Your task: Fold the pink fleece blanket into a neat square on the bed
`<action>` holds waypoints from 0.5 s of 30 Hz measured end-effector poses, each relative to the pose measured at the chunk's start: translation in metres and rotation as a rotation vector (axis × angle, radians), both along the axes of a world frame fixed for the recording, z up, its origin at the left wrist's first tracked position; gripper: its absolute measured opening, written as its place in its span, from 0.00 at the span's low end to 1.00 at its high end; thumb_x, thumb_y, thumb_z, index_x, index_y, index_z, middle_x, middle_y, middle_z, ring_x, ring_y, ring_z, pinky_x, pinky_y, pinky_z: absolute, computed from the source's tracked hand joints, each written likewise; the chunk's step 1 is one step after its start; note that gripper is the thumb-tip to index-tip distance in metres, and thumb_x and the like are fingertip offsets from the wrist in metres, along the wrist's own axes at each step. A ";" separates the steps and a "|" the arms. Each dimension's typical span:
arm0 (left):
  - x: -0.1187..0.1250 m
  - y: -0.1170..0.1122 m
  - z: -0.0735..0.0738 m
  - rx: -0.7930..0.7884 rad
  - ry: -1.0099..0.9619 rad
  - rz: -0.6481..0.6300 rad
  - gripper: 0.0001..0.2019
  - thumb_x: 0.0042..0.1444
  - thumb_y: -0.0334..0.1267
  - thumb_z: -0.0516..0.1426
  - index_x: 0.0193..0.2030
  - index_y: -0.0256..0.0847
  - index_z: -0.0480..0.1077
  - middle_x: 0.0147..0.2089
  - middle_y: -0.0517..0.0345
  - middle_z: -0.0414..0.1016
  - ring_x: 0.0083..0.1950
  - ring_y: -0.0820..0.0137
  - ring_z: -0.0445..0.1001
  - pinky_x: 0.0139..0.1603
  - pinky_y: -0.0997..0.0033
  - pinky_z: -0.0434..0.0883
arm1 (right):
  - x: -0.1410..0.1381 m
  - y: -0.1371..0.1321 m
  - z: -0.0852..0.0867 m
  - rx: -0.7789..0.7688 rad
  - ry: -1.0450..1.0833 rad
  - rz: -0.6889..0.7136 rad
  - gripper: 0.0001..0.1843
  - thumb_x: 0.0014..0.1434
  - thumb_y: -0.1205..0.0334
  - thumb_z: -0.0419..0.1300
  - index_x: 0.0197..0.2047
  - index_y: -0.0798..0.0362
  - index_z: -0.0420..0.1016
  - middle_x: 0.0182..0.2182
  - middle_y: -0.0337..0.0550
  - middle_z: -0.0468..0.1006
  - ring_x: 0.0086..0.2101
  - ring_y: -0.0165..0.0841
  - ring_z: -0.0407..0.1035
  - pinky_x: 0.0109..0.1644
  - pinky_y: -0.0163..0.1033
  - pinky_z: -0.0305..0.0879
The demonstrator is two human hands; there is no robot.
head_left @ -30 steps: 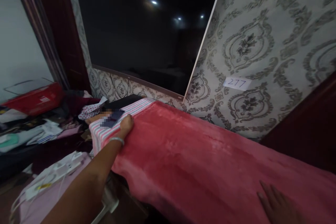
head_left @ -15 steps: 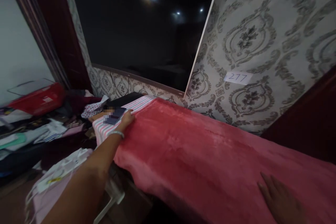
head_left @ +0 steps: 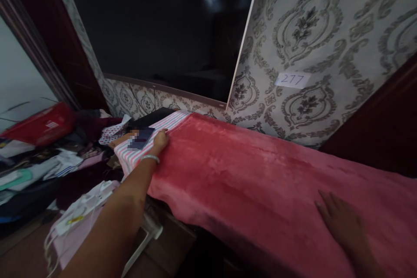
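Resting flat with fingers spread, the right hand (head_left: 340,221) presses the plush red blanket (head_left: 247,182); the left hand (head_left: 160,140), fingers loosely together, touches its far edge beside a striped cloth (head_left: 130,158) and dark phone (head_left: 141,137).

Dim, warm-tinted view with wide-angle bending at the edges, ceiling lights glinting in the dark screen (head_left: 156,30), and soft, slightly smeared detail throughout
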State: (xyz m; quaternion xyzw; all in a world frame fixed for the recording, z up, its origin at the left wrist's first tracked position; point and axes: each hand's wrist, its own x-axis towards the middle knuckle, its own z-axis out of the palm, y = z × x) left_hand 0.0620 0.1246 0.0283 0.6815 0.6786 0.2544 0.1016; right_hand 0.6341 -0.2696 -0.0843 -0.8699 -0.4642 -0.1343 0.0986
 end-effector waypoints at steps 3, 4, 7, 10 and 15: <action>0.001 -0.005 -0.007 0.038 -0.016 0.023 0.23 0.64 0.33 0.49 0.65 0.35 0.66 0.62 0.39 0.72 0.62 0.55 0.72 0.60 0.60 0.69 | -0.004 0.000 0.004 0.022 0.056 -0.016 0.38 0.63 0.45 0.36 0.69 0.50 0.62 0.65 0.55 0.66 0.64 0.54 0.58 0.61 0.69 0.57; 0.001 -0.007 -0.009 0.050 -0.023 0.028 0.24 0.65 0.33 0.49 0.66 0.36 0.65 0.63 0.40 0.72 0.63 0.55 0.72 0.61 0.59 0.68 | -0.005 -0.001 0.005 0.026 0.062 -0.015 0.38 0.62 0.45 0.36 0.69 0.49 0.62 0.65 0.54 0.65 0.64 0.54 0.58 0.61 0.69 0.57; 0.000 -0.008 -0.013 0.065 -0.044 0.036 0.24 0.64 0.34 0.49 0.67 0.36 0.63 0.62 0.41 0.73 0.62 0.55 0.72 0.61 0.58 0.68 | -0.006 -0.002 0.007 0.031 0.065 -0.014 0.38 0.63 0.44 0.35 0.69 0.49 0.61 0.66 0.54 0.64 0.65 0.53 0.56 0.62 0.69 0.56; -0.001 -0.007 -0.013 0.065 -0.063 0.037 0.24 0.65 0.35 0.49 0.67 0.35 0.63 0.60 0.41 0.74 0.62 0.54 0.72 0.61 0.58 0.68 | -0.006 -0.003 0.007 0.019 0.061 -0.022 0.38 0.63 0.43 0.35 0.69 0.49 0.61 0.67 0.55 0.64 0.65 0.53 0.56 0.62 0.69 0.55; -0.002 -0.004 -0.015 0.058 -0.089 0.033 0.25 0.64 0.37 0.49 0.67 0.36 0.64 0.56 0.42 0.76 0.59 0.55 0.73 0.59 0.59 0.68 | -0.008 -0.004 0.008 0.011 0.051 -0.010 0.37 0.64 0.45 0.35 0.70 0.51 0.61 0.66 0.54 0.64 0.66 0.52 0.54 0.63 0.67 0.55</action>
